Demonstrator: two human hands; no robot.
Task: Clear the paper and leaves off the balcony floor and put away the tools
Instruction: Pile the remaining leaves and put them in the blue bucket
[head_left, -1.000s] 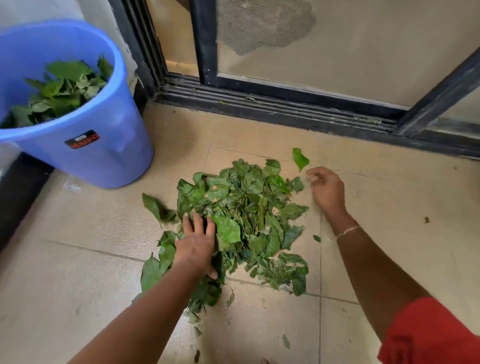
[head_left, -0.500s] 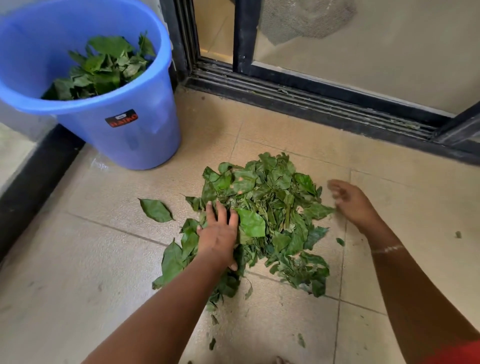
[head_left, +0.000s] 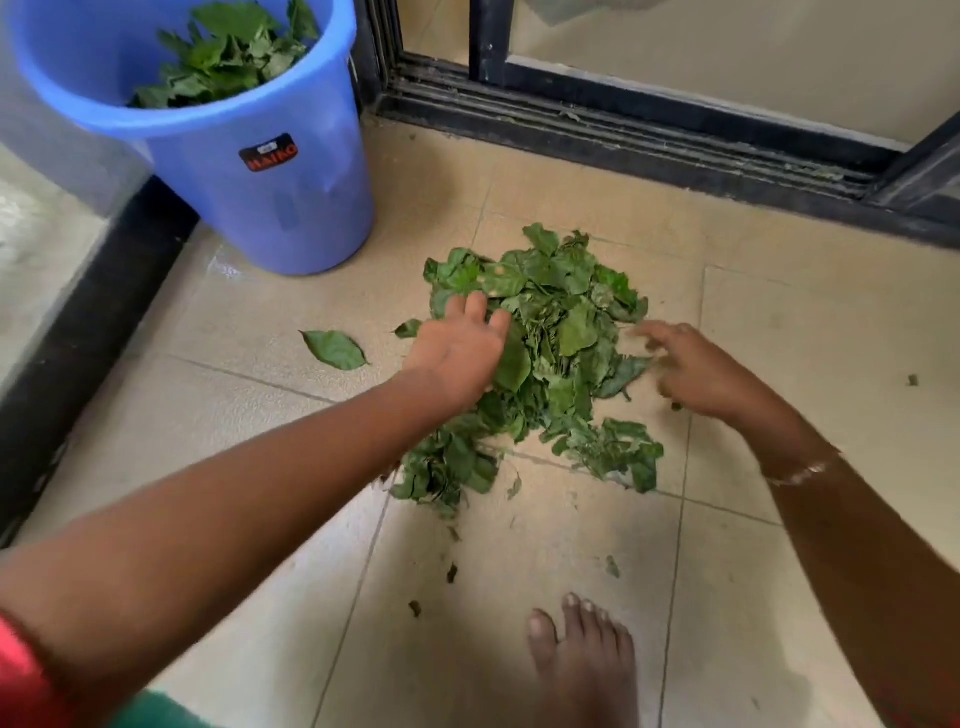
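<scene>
A heap of green leaves (head_left: 550, 332) lies on the beige tiled floor (head_left: 519, 571). My left hand (head_left: 460, 351) rests on the heap's left side, palm down, fingers straight and reaching into the leaves. My right hand (head_left: 691, 366) is at the heap's right edge, blurred, with fingers spread and loosely bent toward the leaves. One loose leaf (head_left: 335, 349) lies apart to the left. A blue plastic bucket (head_left: 270, 176) stands at the back left, with several leaves (head_left: 228, 52) inside it.
A dark sliding-door track (head_left: 649, 140) runs along the back. A black ledge (head_left: 88, 322) borders the floor on the left. My bare foot (head_left: 584, 665) stands on the tiles below the heap. Small leaf scraps (head_left: 452, 571) dot the floor.
The view has shifted so the bucket sits closer and higher left. My left hand slid forward along the heap's left side, and my right hand moved in against its right edge.
</scene>
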